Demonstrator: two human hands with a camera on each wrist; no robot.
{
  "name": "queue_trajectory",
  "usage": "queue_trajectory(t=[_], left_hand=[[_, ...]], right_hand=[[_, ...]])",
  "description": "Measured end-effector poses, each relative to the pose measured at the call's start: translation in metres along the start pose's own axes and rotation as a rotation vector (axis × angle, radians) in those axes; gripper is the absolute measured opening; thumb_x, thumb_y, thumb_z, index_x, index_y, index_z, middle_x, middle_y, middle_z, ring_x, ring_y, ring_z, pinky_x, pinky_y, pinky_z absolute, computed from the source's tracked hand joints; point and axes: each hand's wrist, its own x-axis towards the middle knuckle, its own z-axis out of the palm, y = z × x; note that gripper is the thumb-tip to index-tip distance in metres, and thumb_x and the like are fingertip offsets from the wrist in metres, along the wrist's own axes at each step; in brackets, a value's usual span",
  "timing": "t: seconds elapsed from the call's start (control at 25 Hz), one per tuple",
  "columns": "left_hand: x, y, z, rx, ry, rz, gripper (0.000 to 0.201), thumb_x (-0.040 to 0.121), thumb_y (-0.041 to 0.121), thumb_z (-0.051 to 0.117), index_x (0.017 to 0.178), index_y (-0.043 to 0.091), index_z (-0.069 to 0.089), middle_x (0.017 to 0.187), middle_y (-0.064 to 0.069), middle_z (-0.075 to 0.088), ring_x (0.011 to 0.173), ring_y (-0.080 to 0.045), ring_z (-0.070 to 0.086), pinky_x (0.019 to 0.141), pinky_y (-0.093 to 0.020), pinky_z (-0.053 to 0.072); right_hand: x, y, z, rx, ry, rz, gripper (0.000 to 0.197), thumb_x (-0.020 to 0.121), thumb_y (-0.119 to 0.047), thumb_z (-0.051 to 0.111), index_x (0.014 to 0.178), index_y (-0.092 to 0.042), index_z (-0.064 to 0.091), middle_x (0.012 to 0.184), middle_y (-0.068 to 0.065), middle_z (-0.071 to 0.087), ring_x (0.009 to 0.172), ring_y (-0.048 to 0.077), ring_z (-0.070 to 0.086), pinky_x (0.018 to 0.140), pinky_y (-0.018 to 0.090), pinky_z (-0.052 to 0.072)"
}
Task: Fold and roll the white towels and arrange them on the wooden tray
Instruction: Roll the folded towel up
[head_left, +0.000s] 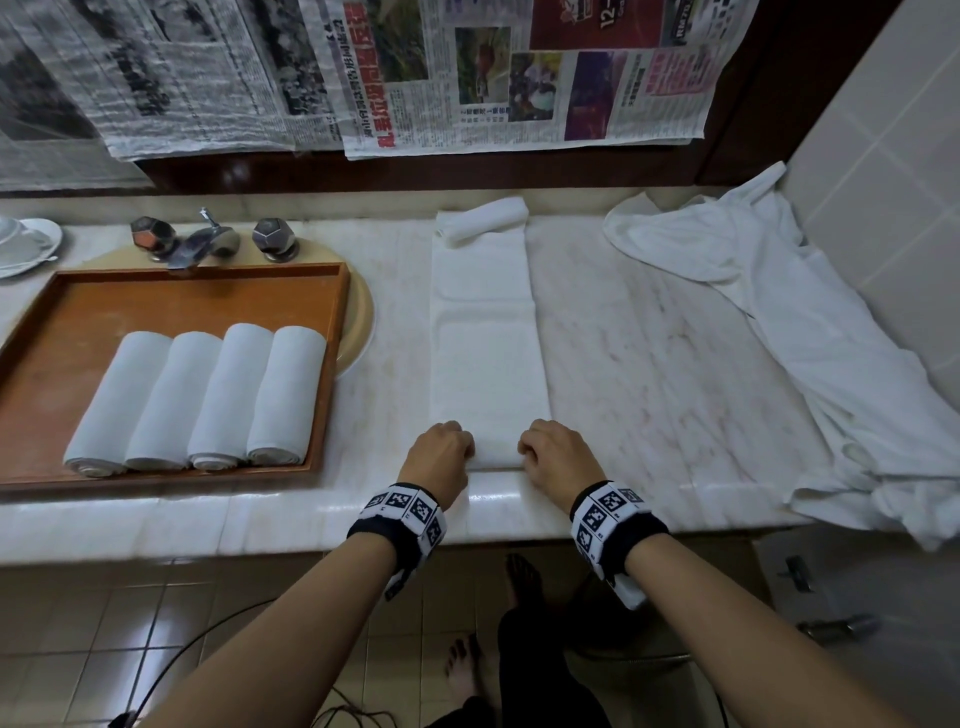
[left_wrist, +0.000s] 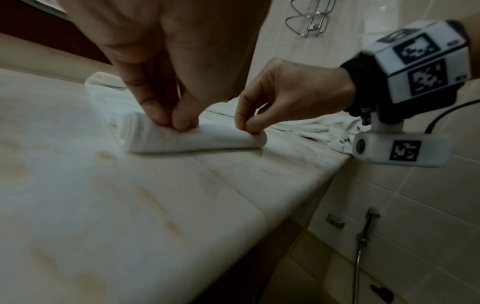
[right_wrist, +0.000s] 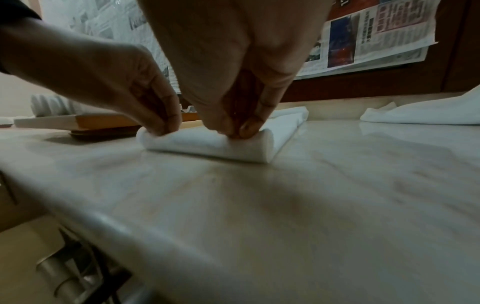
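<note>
A long folded white towel (head_left: 485, 338) lies lengthwise on the marble counter, its near end curled into a small roll (left_wrist: 192, 139) (right_wrist: 207, 147). My left hand (head_left: 441, 449) (left_wrist: 171, 121) (right_wrist: 161, 123) pinches the left end of that roll. The right end is pinched by my right hand (head_left: 553, 449) (right_wrist: 239, 128) (left_wrist: 249, 125). Another rolled towel (head_left: 483, 218) lies across the towel's far end. To the left, the wooden tray (head_left: 78, 296) holds several rolled white towels (head_left: 208, 400) side by side.
A crumpled white cloth (head_left: 810, 332) spreads over the counter's right side, by the tiled wall. A tap (head_left: 208, 241) stands behind the tray, which sits over the basin (head_left: 361, 322). White dishes (head_left: 26, 244) sit far left. The counter's front edge runs just below my wrists.
</note>
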Motion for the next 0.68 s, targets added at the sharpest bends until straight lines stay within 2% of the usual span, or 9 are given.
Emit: queue_trajectory(t=[0.08,0.16,0.32,0.4,0.48,0.52,0.6,0.68], left_hand=[[-0.007,0.001,0.003,-0.024,0.04,0.013,0.018,0.087,0.018,0.059,0.102,0.01,0.065,0.101,-0.005,0.06,0.095,-0.023,0.054,0.076,-0.032,0.046],[-0.007,0.0,0.004,-0.018,0.029,0.035,0.026,0.086,0.027,0.064,0.105,0.01,0.061,0.104,-0.004,0.058,0.099,-0.022,0.051,0.077,-0.031,0.045],[0.004,0.0,-0.001,0.092,0.007,0.086,0.024,0.091,0.024,0.059,0.108,0.008,0.061,0.107,-0.007,0.06,0.104,-0.025,0.052,0.083,-0.031,0.042],[0.006,-0.001,-0.001,0.194,-0.017,0.117,0.02,0.091,0.018,0.056,0.107,0.008,0.06,0.107,-0.008,0.061,0.102,-0.028,0.053,0.084,-0.032,0.038],[0.006,-0.004,-0.002,0.264,-0.041,0.131,0.021,0.089,0.01,0.053,0.11,0.011,0.058,0.108,-0.007,0.06,0.1,-0.027,0.053,0.084,-0.031,0.034],[0.006,-0.006,-0.004,0.279,-0.06,0.138,0.023,0.09,0.01,0.052,0.112,0.012,0.057,0.109,-0.006,0.059,0.101,-0.027,0.053,0.084,-0.031,0.032],[0.008,-0.009,-0.008,0.279,-0.108,0.162,0.024,0.094,0.013,0.049,0.118,0.014,0.054,0.111,-0.004,0.059,0.102,-0.025,0.054,0.087,-0.032,0.032],[0.009,-0.013,-0.012,0.211,-0.133,0.172,0.024,0.097,0.016,0.049,0.121,0.015,0.051,0.111,-0.003,0.063,0.099,-0.024,0.057,0.086,-0.031,0.031]], right_hand=[[-0.005,0.001,0.004,0.008,0.049,-0.043,0.012,0.079,-0.014,0.067,0.087,-0.006,0.065,0.09,0.007,0.061,0.086,0.024,0.056,0.069,0.034,0.049],[-0.007,0.004,0.007,0.0,0.059,-0.077,0.017,0.075,-0.01,0.071,0.09,-0.006,0.064,0.091,0.008,0.06,0.089,0.025,0.055,0.068,0.033,0.048],[-0.002,0.005,0.007,-0.007,0.084,-0.091,0.021,0.071,-0.001,0.07,0.091,-0.006,0.067,0.088,0.007,0.063,0.087,0.027,0.058,0.065,0.031,0.046],[-0.001,0.01,0.006,-0.021,0.063,-0.106,0.022,0.07,-0.002,0.071,0.092,-0.006,0.07,0.086,0.008,0.065,0.084,0.03,0.06,0.066,0.034,0.048],[0.0,0.015,0.002,-0.046,0.014,-0.14,0.022,0.076,-0.004,0.069,0.099,-0.007,0.07,0.093,0.009,0.067,0.088,0.031,0.06,0.072,0.04,0.047],[0.001,0.015,-0.003,-0.056,-0.032,-0.129,0.023,0.083,-0.007,0.064,0.106,-0.008,0.069,0.101,0.009,0.066,0.096,0.031,0.058,0.079,0.042,0.046],[0.004,0.015,-0.013,-0.065,-0.144,-0.087,0.028,0.093,-0.01,0.054,0.119,-0.012,0.065,0.114,0.006,0.064,0.107,0.027,0.054,0.092,0.04,0.042],[0.005,0.014,-0.022,-0.015,-0.205,-0.023,0.029,0.094,-0.012,0.055,0.121,-0.014,0.064,0.116,0.005,0.064,0.109,0.026,0.056,0.095,0.036,0.043]])
